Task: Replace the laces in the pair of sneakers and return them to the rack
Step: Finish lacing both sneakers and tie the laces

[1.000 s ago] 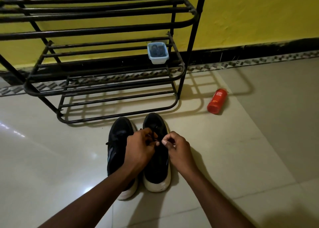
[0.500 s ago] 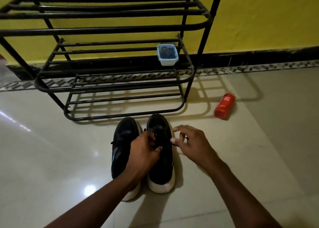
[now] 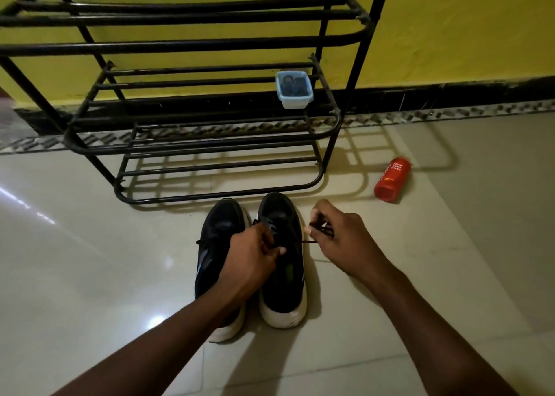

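Note:
Two black sneakers with white soles stand side by side on the floor, toes toward the rack: the left sneaker (image 3: 214, 245) and the right sneaker (image 3: 283, 278). My left hand (image 3: 250, 256) grips the right sneaker at its lacing area. My right hand (image 3: 342, 239) is just right of that shoe and pinches a black lace (image 3: 318, 230) stretched out sideways from it. The black metal shoe rack (image 3: 192, 47) stands right behind the sneakers against the yellow wall.
A small light-blue plastic container (image 3: 294, 90) with dark contents sits on the rack's middle shelf at its right end. A red bottle (image 3: 392, 179) lies on the tiled floor to the right of the rack.
My right hand has moved away from the left hand to the right of the shoe, drawing the lace out sideways. My left hand stays on the right sneaker.

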Demonstrator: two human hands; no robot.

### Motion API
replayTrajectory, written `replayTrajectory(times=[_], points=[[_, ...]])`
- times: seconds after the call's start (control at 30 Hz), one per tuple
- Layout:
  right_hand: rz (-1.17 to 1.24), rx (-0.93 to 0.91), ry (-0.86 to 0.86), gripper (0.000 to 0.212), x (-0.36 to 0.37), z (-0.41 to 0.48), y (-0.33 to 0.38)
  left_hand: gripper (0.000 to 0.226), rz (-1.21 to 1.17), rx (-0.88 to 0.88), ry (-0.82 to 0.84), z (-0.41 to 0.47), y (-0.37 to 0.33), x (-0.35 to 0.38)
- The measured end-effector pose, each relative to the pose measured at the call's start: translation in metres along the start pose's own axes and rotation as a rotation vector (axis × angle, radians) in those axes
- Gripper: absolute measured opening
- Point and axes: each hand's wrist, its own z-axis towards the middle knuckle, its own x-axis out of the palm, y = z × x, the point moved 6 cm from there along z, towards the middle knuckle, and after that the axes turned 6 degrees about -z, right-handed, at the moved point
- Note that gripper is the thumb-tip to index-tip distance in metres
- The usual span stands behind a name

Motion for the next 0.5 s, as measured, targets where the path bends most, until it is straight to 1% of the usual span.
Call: replayTrajectory(times=[0.07, 0.1, 0.17, 0.23, 0.27, 0.37, 0.43, 0.5], points=[[-0.194, -0.038, 0.151, 0.025, 0.009, -0.002, -0.001, 0.022, 0.047, 0.011, 0.030, -0.002, -0.005, -0.006], [-0.247, -0.039, 0.171, 0.027, 0.010, -0.002, 0.000, 0.018, 0.055, 0.011, 0.045, -0.004, -0.008, -0.011], [-0.302, -0.056, 0.121, 0.020, 0.001, -0.001, 0.004, 0.008, 0.009, 0.020, 0.064, -0.010, -0.016, -0.024], [-0.287, -0.050, 0.092, 0.009, -0.012, -0.003, 0.012, 0.006, -0.088, 0.035, 0.054, -0.015, -0.027, -0.042], [-0.187, -0.023, 0.128, 0.009, -0.018, -0.005, 0.018, 0.007, -0.154, 0.045, 0.052, -0.019, -0.034, -0.052], [0.265, 0.028, 0.296, 0.013, -0.030, -0.013, 0.041, 0.009, -0.358, 0.092, 0.114, -0.026, -0.057, -0.073], [0.394, 0.026, 0.292, 0.016, -0.038, -0.015, 0.051, 0.015, -0.478, 0.099, 0.166, -0.030, -0.067, -0.082], [0.510, 0.063, 0.232, 0.018, -0.044, -0.016, 0.056, 0.021, -0.537, 0.092, 0.232, -0.033, -0.071, -0.086]])
